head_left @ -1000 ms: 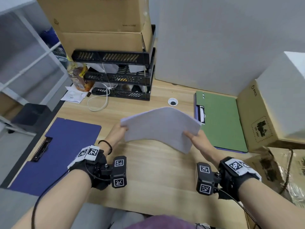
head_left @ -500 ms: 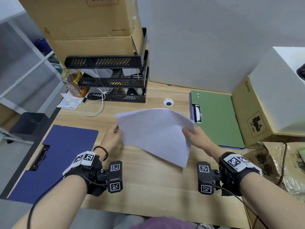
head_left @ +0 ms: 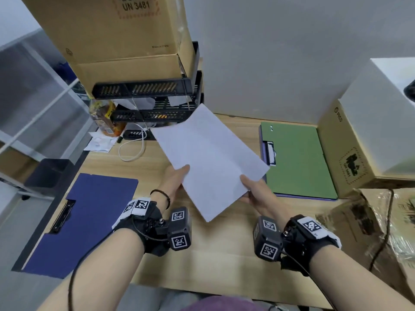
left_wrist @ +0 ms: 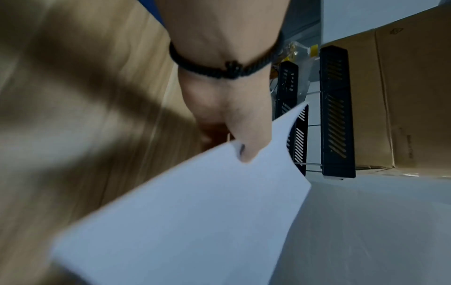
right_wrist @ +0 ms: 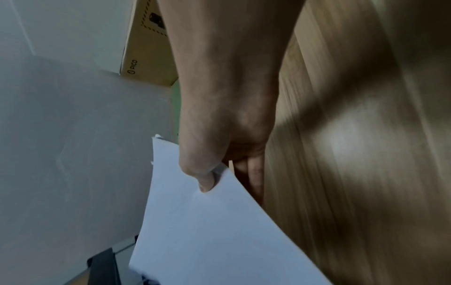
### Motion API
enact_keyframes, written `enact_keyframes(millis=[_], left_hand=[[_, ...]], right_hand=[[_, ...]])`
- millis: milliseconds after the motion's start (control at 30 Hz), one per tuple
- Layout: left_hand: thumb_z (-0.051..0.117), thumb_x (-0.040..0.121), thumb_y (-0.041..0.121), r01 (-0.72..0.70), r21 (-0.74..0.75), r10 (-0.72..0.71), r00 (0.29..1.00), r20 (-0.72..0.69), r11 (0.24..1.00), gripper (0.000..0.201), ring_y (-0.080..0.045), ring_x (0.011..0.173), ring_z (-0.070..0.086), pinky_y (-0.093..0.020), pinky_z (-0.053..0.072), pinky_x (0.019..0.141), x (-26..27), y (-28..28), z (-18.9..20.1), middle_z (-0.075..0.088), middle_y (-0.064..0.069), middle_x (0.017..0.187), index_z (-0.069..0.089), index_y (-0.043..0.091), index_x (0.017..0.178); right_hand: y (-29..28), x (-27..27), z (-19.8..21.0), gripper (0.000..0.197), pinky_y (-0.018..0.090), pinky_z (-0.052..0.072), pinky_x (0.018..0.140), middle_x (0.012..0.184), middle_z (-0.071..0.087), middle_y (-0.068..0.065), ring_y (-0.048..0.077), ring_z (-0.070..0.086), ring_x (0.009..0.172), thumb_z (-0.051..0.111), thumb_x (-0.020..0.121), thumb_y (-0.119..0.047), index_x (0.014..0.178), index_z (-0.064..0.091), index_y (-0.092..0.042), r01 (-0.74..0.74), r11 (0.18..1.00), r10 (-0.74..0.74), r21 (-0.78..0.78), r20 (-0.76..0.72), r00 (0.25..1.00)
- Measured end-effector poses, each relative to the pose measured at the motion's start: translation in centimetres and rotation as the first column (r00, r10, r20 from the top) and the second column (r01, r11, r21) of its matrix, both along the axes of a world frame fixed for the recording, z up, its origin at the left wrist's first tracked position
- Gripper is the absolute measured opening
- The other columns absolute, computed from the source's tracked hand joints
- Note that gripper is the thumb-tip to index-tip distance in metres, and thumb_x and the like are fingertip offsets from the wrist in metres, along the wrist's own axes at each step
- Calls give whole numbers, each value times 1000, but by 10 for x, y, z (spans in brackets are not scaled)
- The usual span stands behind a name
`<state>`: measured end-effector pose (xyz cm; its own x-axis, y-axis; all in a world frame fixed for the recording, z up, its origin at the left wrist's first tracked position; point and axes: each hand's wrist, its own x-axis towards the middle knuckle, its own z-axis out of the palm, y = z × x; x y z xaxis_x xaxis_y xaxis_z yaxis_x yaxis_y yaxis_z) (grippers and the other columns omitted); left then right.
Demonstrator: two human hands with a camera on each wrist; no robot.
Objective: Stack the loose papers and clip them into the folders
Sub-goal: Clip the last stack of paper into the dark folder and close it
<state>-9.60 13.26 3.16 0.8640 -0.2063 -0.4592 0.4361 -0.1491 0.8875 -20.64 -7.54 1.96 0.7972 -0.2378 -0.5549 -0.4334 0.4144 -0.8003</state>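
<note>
Both hands hold a stack of white papers (head_left: 208,158) up above the middle of the wooden desk, tilted with one corner pointing toward me. My left hand (head_left: 177,178) pinches its left edge, thumb on top (left_wrist: 246,152). My right hand (head_left: 253,187) pinches the right edge, thumb on top and fingers underneath (right_wrist: 207,183). A blue clipboard folder (head_left: 83,221) lies flat at the desk's left, its black clip (head_left: 62,216) on its left side. A green folder (head_left: 298,162) lies at the right on top of a purple one, its clip (head_left: 270,153) facing the papers.
A black stacked letter tray (head_left: 148,102) under a large cardboard box (head_left: 121,37) stands at the back left, with a white cable (head_left: 132,149) before it. Cardboard boxes (head_left: 359,153) crowd the right edge. A grey partition (head_left: 280,63) closes the back.
The paper stack has been turned and raised: its long side swung from lying across me to pointing away, with the far corner now up by the letter tray. Both hands kept their hold.
</note>
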Motion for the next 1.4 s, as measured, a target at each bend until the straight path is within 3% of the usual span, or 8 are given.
enact_keyframes(millis=[167,367,533,700,933,1100,1300,1400], left_hand=[[49,94,13,-84,95,66,981,180,992,16,-17,89,60,-29,45,81,5,-11,12,63,4,98,58,18,107],[55,95,22,272,185,-283,959,33,944,21,-21,105,64,-37,50,93,8,9,10,67,-2,118,61,19,115],[57,94,25,433,119,-429,902,-57,894,29,-13,103,65,-27,51,82,-5,16,15,68,6,113,59,22,123],[58,93,19,362,116,-353,931,-90,925,20,-8,86,68,-17,51,64,-5,23,13,70,7,101,62,20,113],[63,90,18,303,176,-304,952,-22,937,29,-17,96,68,-21,54,74,0,65,-3,69,-2,113,63,11,118],[64,90,21,166,244,-184,981,54,955,23,-15,79,62,-22,47,72,14,126,-19,67,-4,89,66,6,107],[64,88,9,-38,298,30,999,31,954,21,-3,84,61,-14,49,74,17,224,-46,67,1,95,66,11,109],[64,86,4,-104,354,103,994,23,929,29,-15,105,60,-24,46,95,21,275,-56,66,-5,114,65,10,114]], right_hand=[[-6,-13,1,21,35,58,74,102,75,-3,15,73,88,58,96,-22,117,59,-22,-58,997,56,41,50,997],[-37,-25,11,35,26,52,59,98,68,-2,16,61,78,53,92,-46,117,66,-26,-215,969,212,123,36,977],[-31,-21,8,63,34,59,81,113,73,3,18,71,97,78,67,-55,117,66,-18,-371,924,375,95,-26,927],[-11,-11,-3,39,39,51,96,115,72,-1,18,68,107,64,88,-29,125,58,-18,-398,914,404,79,-76,912],[24,11,-14,37,22,56,67,111,71,-8,6,72,91,58,96,-24,132,52,-19,-500,865,491,-49,-130,861],[62,42,-28,57,31,58,74,115,71,-2,16,71,99,71,86,-31,136,49,-16,-535,843,523,-48,-154,838],[144,87,-32,89,39,57,84,118,70,0,21,70,104,84,58,-54,131,51,-18,-678,730,659,-80,-176,731],[182,104,-42,91,48,54,90,116,72,3,27,69,105,86,52,-57,127,55,-17,-725,685,703,-66,-200,682]])
